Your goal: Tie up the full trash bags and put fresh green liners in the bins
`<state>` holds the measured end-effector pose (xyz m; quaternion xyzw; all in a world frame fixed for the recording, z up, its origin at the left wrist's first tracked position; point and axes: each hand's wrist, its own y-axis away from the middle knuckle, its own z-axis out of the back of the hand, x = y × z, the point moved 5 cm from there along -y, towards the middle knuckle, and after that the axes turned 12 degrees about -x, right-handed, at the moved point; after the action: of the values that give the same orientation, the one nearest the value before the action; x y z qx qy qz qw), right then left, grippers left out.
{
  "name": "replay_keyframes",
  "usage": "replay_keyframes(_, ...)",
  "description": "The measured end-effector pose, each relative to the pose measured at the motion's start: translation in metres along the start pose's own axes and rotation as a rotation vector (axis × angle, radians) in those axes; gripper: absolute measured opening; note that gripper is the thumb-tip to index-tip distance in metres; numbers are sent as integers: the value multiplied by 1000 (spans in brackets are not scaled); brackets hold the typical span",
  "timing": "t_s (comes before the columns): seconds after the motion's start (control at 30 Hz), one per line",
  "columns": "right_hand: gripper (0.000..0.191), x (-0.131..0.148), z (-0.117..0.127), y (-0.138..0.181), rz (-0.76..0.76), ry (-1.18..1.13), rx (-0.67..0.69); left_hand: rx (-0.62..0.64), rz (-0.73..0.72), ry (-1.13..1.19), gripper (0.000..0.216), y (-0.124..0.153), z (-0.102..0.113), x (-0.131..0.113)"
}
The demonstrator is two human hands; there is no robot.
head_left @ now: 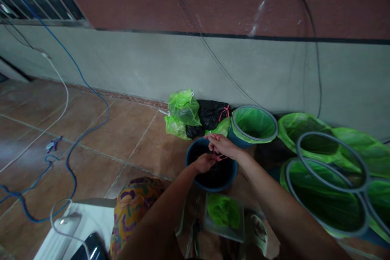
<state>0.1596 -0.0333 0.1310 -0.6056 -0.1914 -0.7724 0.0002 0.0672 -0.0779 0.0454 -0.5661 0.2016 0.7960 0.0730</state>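
Observation:
A blue bin stands on the floor in front of me, with a dark bag inside it. Both hands are close together over its mouth, gripping a red drawstring. My left hand has its fingers pinched on the string at the lower left. Slightly higher and to the right, my right hand is curled around another part of it, a bit of red showing at its fingertips. The bag's contents are too dark to make out.
Tied green bags and a black bag lie against the wall. To the right stand several bins with green liners and grey rings. A plastic tray holds green film. A blue cable crosses the floor at left.

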Motion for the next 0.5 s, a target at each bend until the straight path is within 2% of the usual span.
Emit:
replay_keyframes(0.1, 31, -3, -2, -14, -34, -99, -35, 47, 31, 82, 33, 2, -3, 5)
replay_keyframes(0.17, 32, -7, -4, -19, -36, -137, -52, 52, 46, 81, 31, 3, -3, 7)
replay_keyframes(0.23, 39, -13, -6, -20, -27, -164, -72, 43, 18, 58, 33, 4, -2, 6)
replay_keyframes(0.3, 53, -22, -3, -19, -18, -180, -147, 30, -17, 53, 41, 5, -1, 5)
replay_keyframes(0.4, 78, -41, 14, -12, 14, -87, -388, -6, -1, 76, 46, 5, 0, 7)
replay_keyframes(0.47, 72, -55, 23, -2, 71, 65, -470, -22, 32, 80, 45, 3, 1, 10)
replay_keyframes(0.5, 63, -62, 24, 3, 105, 145, -450, -22, 46, 78, 43, 2, 1, 11)
